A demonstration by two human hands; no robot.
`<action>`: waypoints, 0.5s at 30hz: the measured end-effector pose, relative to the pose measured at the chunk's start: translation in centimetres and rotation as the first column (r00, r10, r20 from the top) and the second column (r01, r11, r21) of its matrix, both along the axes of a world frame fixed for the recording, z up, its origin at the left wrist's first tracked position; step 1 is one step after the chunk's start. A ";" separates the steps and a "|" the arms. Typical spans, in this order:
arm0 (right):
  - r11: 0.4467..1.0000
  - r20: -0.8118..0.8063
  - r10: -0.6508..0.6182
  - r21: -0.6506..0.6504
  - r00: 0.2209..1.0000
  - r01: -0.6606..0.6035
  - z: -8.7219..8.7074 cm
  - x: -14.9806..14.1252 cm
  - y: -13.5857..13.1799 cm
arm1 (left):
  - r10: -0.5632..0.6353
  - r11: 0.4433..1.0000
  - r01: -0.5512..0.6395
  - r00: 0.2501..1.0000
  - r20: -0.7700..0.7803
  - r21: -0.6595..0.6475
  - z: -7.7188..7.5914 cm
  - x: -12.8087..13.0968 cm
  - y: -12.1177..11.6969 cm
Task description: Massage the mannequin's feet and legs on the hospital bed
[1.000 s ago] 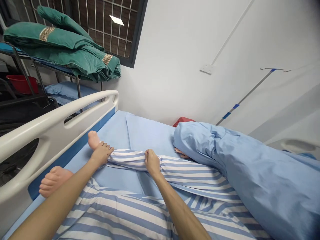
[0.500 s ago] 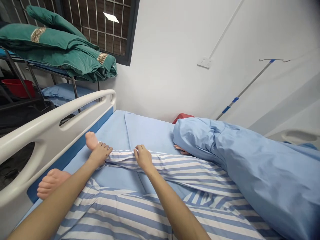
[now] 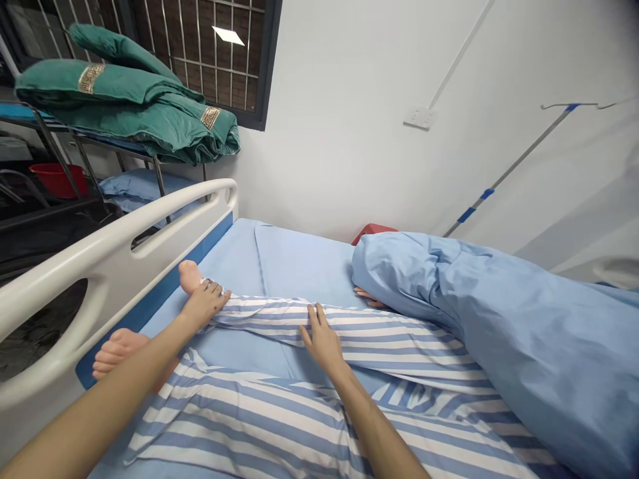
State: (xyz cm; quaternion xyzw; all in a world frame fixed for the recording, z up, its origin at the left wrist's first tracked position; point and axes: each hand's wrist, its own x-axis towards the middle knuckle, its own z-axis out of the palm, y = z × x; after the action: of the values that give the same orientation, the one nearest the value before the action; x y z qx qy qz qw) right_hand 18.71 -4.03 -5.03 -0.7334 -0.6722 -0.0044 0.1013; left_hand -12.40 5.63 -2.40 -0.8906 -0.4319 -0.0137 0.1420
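Blue-and-white striped trousers [image 3: 379, 329] cover two legs lying on a bed, with manikin-like feet at the ends. My left hand [image 3: 206, 305] is over the far leg's ankle, its fingers curved around the trouser cuff beside the far foot [image 3: 190, 276]. Farther up the same leg, my right hand [image 3: 323, 340] lies on the striped cloth with fingers stretched and apart. The near foot [image 3: 117, 352] shows beyond my left forearm. The near trouser leg [image 3: 239, 412] lies below both hands, partly hidden by my right forearm.
A bunched blue quilt [image 3: 479, 299] covers the right side, with a hand [image 3: 369, 297] showing at its edge. A white bed rail [image 3: 164, 223] borders the left. An IV pole [image 3: 519, 166] leans behind. Green bedding [image 3: 144, 100] lies on a rack. The pale blue sheet [image 3: 294, 256] reaches the wall.
My right hand has moved right along the far leg, and its curled fingers have spread out. My left hand stays at the ankle. The view has shifted slightly.
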 end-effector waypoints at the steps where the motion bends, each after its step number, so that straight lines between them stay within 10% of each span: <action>1: 1.000 -0.003 0.007 -0.006 1.000 -0.007 -0.1 0.1 -0.1 | -0.007 1.000 0.007 0.998 0.056 0.011 0.1 0.2 -0.6; 8: 0.998 -0.054 0.038 -0.049 0.998 -0.041 0.3 -0.1 -0.6 | 0.054 0.901 0.137 0.907 0.418 -0.412 1.8 0.7 -8.4; 11: 0.999 -0.107 0.026 -0.027 0.994 -0.029 1.2 -0.6 -1.9 | 0.054 0.789 0.174 0.936 0.349 -0.589 1.8 -0.5 -11.9; 15: 0.988 -0.291 0.150 0.090 0.945 -0.129 2.7 -1.6 -6.2 | -0.009 0.861 0.058 0.995 0.100 -0.505 0.4 -1.5 -14.3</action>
State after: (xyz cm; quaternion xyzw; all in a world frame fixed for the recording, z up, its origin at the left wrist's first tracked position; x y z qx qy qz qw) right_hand 17.08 -10.18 -2.34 -0.6723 -0.6990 0.0895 0.2266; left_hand -13.95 -8.71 -2.03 -0.9023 -0.4109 0.0560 -0.1178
